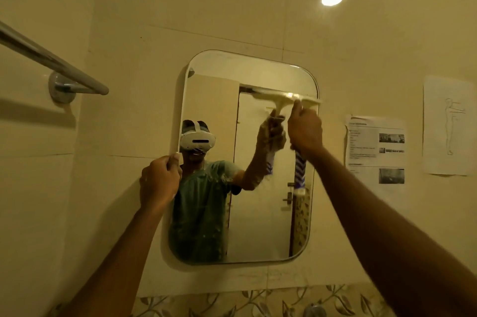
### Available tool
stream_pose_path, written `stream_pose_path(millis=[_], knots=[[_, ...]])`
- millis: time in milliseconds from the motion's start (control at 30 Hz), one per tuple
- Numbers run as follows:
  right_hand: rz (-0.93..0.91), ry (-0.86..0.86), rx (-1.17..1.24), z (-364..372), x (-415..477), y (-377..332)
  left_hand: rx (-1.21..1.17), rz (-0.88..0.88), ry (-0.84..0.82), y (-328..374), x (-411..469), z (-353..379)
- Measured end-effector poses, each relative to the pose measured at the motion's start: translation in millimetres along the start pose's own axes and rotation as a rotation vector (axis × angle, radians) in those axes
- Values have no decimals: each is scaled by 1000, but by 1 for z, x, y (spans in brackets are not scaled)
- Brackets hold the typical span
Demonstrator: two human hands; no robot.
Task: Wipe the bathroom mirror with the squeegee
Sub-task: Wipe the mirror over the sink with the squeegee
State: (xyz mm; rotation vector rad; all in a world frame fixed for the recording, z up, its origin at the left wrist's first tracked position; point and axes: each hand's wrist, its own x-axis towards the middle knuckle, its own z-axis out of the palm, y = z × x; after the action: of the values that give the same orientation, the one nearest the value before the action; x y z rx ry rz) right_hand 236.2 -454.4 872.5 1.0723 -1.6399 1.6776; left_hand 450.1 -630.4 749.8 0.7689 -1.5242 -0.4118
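A rounded rectangular mirror (pixel 260 213) hangs on the tiled wall ahead. My right hand (pixel 305 130) grips the squeegee (pixel 300 172) by its blue-and-white striped handle. The squeegee's pale blade lies flat against the glass near the mirror's upper right edge, roughly level. My left hand (pixel 160 182) is closed on the mirror's left edge, about halfway up. The glass shows the reflection of a person in a green shirt wearing a white headset.
A chrome towel rail (pixel 51 61) juts out from the wall at upper left. Two printed paper sheets (pixel 376 151) hang on the wall right of the mirror. A leaf-patterned tile band (pixel 232 301) runs below, with a metal tap top (pixel 313 311) at the bottom edge.
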Motion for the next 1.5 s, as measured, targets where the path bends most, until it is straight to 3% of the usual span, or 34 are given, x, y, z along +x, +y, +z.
stream_pose_path(millis=[200,467,767,1067,1200,1367,1500], knots=[[-29,51,-69,-3,34,-15,7,-8,25,-2,0,4],[-2,-6,39,10,-83,58,8,-9,31,0,-2,4],[-30,6,-20,1,-9,10,9,4,23,-2,-2,5],[-1,-66,-63,13,-88,59,-1,21,113,1,-8,11],[-37,-77,-10,2,-46,33,18,33,100,-1,-6,10],[-122,27,-61,-9,35,-16,40,70,70,-5,-1,3],[-90,11,-106,-4,41,-11,11,45,46,-4,1,3]])
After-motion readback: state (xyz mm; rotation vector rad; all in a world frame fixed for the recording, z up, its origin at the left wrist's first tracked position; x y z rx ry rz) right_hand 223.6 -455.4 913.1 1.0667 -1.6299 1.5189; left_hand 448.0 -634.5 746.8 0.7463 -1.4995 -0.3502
